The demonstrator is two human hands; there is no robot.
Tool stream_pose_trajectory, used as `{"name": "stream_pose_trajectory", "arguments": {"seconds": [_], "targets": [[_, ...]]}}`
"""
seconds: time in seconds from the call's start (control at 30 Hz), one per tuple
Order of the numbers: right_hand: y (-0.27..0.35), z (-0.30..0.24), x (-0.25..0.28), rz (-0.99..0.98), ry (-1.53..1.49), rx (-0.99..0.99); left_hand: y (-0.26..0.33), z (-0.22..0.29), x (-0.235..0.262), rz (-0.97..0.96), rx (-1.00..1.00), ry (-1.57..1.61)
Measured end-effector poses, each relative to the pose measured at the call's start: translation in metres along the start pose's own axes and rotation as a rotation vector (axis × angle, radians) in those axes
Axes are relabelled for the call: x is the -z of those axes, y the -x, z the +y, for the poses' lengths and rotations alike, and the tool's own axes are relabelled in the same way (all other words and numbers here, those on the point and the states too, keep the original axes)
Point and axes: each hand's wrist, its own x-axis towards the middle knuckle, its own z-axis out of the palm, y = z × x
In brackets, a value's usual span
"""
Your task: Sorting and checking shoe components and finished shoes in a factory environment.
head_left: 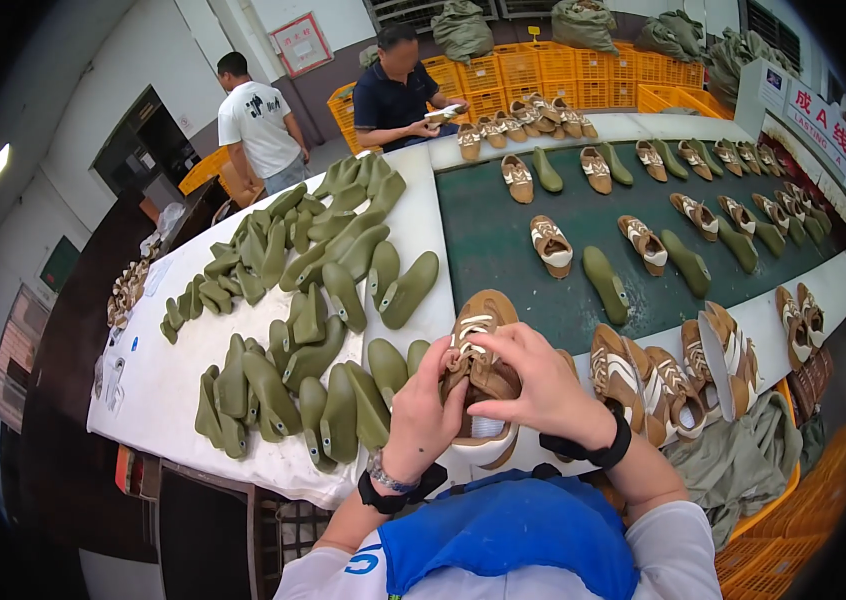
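Note:
Close in front of me is a brown sneaker [488, 303] with white laces and a white-lined heel, its toe pointing away. My left hand [425, 408] grips its left side, fingers at the laces and thumb by the tongue. My right hand [541, 388] holds the other side, with its index finger on the laces and its thumb over the opening. Olive-green shoe lasts [340, 410] lie just left of my hands in a large spread. To the right stand more brown-and-white sneakers [615, 372] along the near edge.
A white table [158, 385] bears the lasts. Beyond, a green conveyor belt [503, 285] carries rows of sneakers and lasts. A seated person [393, 100] handles a shoe at the far side; another person [263, 125] stands behind. Yellow crates [523, 72] line the back; green cloth [733, 450] lies right.

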Motion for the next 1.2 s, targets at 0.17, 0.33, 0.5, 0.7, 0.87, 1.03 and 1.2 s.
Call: {"name": "stream_pose_trajectory", "arguments": {"seconds": [0.17,0.33,0.5,0.7,0.87,1.03,1.2], "targets": [[0.011,-0.006,-0.005,-0.005,0.192,-0.125,0.001,-0.004,-0.002,-0.005,-0.008,-0.028],[0.015,0.010,-0.022,0.180,0.071,0.039,-0.004,-0.004,-0.001,-0.009,-0.105,-0.173],[0.012,0.027,-0.023,0.295,0.125,-0.016,-0.008,-0.015,0.004,-0.196,-0.147,0.064],[0.002,0.060,0.013,0.488,0.269,-0.210,0.002,-0.061,0.038,-0.307,-0.090,0.112],[0.024,0.035,0.047,0.382,0.317,-0.120,-0.138,-0.172,0.166,0.133,0.055,-0.143],[0.054,0.027,0.032,0.313,0.237,-0.146,-0.226,-0.166,0.251,0.353,0.250,-0.554],[0.055,0.033,0.033,0.322,0.295,-0.138,-0.178,-0.098,0.121,-0.196,-0.119,-0.136]]}}
